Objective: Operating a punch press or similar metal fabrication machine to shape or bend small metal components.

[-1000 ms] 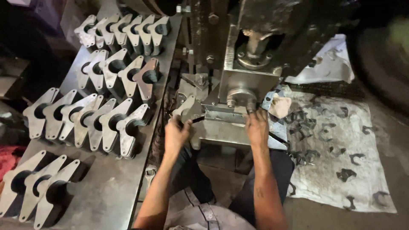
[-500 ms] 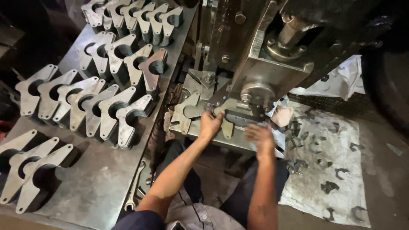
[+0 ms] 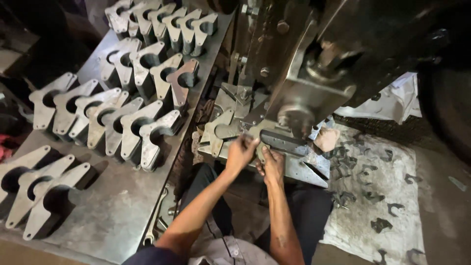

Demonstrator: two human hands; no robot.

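Looking down from our head camera, we see first a big dark press machine point(image 3: 343, 54) filling the upper right, its round ram point(image 3: 296, 119) hanging just above a flat steel bed plate point(image 3: 304, 169). To the left stretches a grey metal table point(image 3: 113, 216) carrying rows of stamped metal brackets point(image 3: 122, 127), each with a curved cut-out, standing in tidy stacks from near to far. On the floor to the right lies a pale, dirty cloth point(image 3: 387, 216) scattered with small dark metal offcuts point(image 3: 378, 225). A wrench point(image 3: 153, 221) rests by the table's near edge. A second ago our hands sat apart at the front of the bed; now both have come together close under the ram, and the view has tilted and moved nearer to the machine. Our left hand point(image 3: 240, 153) is curled, fingertips pinching a flat bracket blank point(image 3: 218, 133) that lies on the bed at the left of the die. Our right hand point(image 3: 273, 166) presses beside it, fingers bent onto the plate; whether it grips anything we cannot tell. We judge that the blank is being seated in place.
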